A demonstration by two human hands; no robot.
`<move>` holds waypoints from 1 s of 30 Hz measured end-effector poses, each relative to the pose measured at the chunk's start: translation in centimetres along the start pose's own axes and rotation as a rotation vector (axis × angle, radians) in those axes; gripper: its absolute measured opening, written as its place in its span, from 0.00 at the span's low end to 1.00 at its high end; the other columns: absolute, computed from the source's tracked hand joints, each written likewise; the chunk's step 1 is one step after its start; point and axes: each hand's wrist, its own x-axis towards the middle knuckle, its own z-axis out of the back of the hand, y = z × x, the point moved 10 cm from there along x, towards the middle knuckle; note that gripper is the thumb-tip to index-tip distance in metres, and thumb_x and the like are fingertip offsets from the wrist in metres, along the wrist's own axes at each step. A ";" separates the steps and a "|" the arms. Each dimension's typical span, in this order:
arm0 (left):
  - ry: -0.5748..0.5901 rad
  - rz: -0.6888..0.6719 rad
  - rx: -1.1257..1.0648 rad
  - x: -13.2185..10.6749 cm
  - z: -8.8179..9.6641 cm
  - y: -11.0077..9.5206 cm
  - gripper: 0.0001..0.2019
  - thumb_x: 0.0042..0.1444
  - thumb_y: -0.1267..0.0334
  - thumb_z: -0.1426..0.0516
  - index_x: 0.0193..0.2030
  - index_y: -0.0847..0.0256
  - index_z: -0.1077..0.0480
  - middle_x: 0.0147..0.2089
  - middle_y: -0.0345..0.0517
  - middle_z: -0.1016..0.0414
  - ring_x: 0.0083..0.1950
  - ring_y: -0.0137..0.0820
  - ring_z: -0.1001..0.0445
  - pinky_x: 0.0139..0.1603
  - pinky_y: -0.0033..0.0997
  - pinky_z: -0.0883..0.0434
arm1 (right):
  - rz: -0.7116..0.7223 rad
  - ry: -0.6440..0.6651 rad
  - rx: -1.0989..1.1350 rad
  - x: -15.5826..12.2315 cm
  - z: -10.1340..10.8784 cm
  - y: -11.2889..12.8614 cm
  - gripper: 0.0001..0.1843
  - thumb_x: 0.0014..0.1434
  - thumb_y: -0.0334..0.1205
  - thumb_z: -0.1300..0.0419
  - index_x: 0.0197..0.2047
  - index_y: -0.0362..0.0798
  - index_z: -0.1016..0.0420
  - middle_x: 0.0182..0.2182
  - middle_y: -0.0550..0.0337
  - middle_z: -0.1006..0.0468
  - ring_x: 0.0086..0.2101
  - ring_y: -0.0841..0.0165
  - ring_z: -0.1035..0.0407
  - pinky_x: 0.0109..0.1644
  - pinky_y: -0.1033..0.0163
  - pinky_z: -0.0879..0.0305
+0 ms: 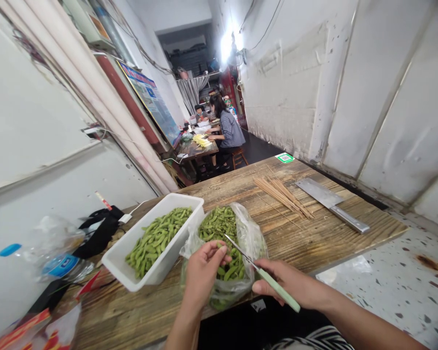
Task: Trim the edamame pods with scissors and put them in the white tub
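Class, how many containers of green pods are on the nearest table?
2: a white tub on the left, and a clear plastic bag immediately to its right.

The wooden table [288,250] bears a white tub [167,265], a plastic bag [248,224], thin sticks [284,196], a cleaver [323,195] and, seemingly, a bottle [62,265].

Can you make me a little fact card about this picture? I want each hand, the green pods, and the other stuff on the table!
Left hand: over the bag, fingers curled; whether it holds a pod is hard to see
Right hand: holding a green-handled cutting tool
Pods: some in the clear plastic bag, some in the white tub
Also on the wooden table: thin sticks, a cleaver
Background: people at another table
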 end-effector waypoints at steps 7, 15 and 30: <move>0.004 -0.138 0.344 -0.8 -0.2 -2.2 0.15 0.49 0.49 0.42 0.24 0.58 0.24 0.18 0.39 0.33 0.23 0.32 0.34 0.28 0.29 0.38 | -0.022 -0.009 -0.026 0.0 0.1 0.0 0.23 0.54 0.57 0.37 0.40 0.43 0.27 0.25 0.65 0.32 0.23 0.75 0.41 0.23 0.72 0.46; 0.164 -0.121 0.339 -0.8 -1.9 -1.1 0.21 0.55 0.46 0.47 0.21 0.59 0.30 0.17 0.38 0.34 0.23 0.30 0.35 0.28 0.27 0.41 | -0.052 0.016 0.054 0.4 -0.6 -0.3 0.23 0.54 0.59 0.37 0.29 0.46 0.33 0.16 0.70 0.40 0.17 0.76 0.45 0.19 0.72 0.51; -0.557 -0.358 1.152 1.8 11.9 -7.4 0.21 0.56 0.52 0.46 0.48 0.66 0.25 0.48 0.62 0.23 0.49 0.51 0.27 0.48 0.46 0.33 | -0.074 -0.003 0.087 0.4 0.3 -2.3 0.22 0.58 0.58 0.42 0.38 0.45 0.32 0.19 0.70 0.38 0.16 0.77 0.40 0.16 0.74 0.46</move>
